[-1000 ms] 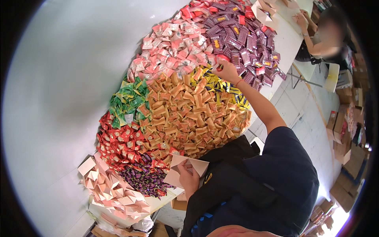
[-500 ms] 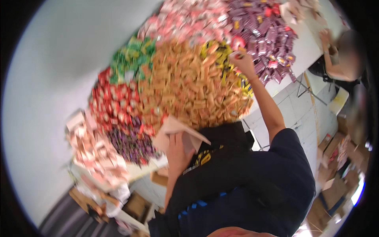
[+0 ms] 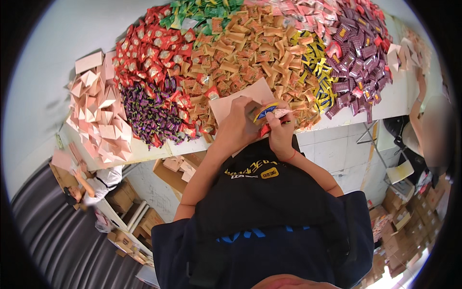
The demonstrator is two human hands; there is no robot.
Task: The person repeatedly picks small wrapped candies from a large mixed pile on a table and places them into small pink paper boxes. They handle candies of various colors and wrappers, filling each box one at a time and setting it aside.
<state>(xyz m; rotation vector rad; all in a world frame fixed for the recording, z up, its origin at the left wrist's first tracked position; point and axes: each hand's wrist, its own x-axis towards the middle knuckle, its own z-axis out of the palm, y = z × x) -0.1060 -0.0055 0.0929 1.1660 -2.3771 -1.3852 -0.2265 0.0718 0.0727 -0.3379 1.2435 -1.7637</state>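
In front of my chest, my left hand (image 3: pixel 236 127) is closed around a pale pink paper box (image 3: pixel 260 90), whose flap stands up on the far side. My right hand (image 3: pixel 281 136) is at the box's mouth, fingers pinching small wrapped snack packets. Among them I make out a yellow-and-blue packet (image 3: pixel 264 111), a pink packet (image 3: pixel 282 112) and a red packet (image 3: pixel 265 129). The inside of the box is mostly hidden by my hands. Just beyond them spreads a heap of tan-wrapped packets (image 3: pixel 240 53).
Around the tan heap lie red packets (image 3: pixel 151 50), purple candies (image 3: pixel 149 111), green packets (image 3: pixel 207 14), yellow packets (image 3: pixel 315 62) and maroon packets (image 3: pixel 356 62). Folded pink boxes (image 3: pixel 98 111) pile up at the table's left end. Other people sit at right (image 3: pixel 428 127) and lower left (image 3: pixel 98 185).
My right hand has come back from the yellow and maroon packets to the box, holding packets. My left hand and box are raised slightly to the right. The view has turned.
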